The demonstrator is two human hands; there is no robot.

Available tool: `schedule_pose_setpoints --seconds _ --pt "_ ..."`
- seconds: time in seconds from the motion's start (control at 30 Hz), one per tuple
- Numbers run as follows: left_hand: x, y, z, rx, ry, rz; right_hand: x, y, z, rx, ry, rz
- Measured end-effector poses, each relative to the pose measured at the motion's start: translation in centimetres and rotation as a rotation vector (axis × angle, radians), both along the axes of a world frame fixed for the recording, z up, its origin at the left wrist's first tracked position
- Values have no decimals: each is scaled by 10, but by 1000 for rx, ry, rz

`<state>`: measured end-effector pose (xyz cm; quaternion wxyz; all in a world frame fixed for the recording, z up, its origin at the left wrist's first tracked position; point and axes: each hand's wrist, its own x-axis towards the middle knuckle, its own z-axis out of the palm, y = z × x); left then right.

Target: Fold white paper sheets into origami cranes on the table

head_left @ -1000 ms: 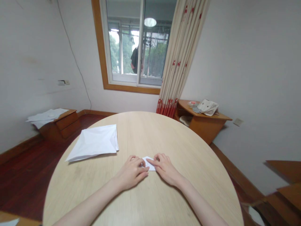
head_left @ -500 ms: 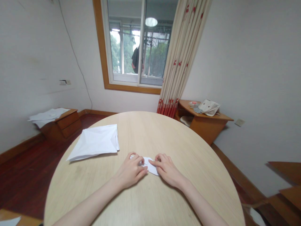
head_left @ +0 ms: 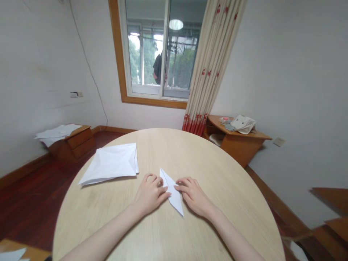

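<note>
A small folded white paper (head_left: 172, 191), long and pointed at both ends, lies on the round light-wood table (head_left: 168, 224) between my hands. My left hand (head_left: 150, 194) rests on its left side with curled fingers pressing its edge. On the paper's right side lies my right hand (head_left: 192, 194), fingers bent and their tips on the paper. Both hands pin the paper flat to the table.
A stack of white paper sheets (head_left: 112, 163) lies on the table at the left. A low wooden cabinet (head_left: 72, 142) with papers stands by the left wall. A wooden corner stand (head_left: 236, 139) with a bag is at the right, beside a curtain (head_left: 210, 65).
The folded paper has been turned or unfolded: earlier only a small piece showed between the hands, now it is a long pointed shape reaching toward me. Both hands stayed in place.
</note>
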<state>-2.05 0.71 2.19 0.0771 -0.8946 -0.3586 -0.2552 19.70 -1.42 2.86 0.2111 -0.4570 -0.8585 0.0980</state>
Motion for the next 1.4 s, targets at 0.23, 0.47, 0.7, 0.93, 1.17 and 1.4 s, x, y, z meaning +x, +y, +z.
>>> schedule_pose_setpoints --seconds 0.23,0.47,0.7,0.93,1.17,1.4 --pt "1 -2 -2 -21 -30 60 0 0 -3 -23 36 22" --pt "3 -5 -1 -79 -31 74 -1 -1 -2 -31 70 25" --pt "2 -5 -1 -143 -54 37 -1 -1 -1 -22 106 31" --pt "2 -4 -2 -179 -32 53 0 1 -3 -14 103 34" --pt "0 1 -6 -186 -7 48 -1 1 -7 26 92 73" --pt "-1 9 -14 -205 -30 -58 -4 2 -9 66 93 76"
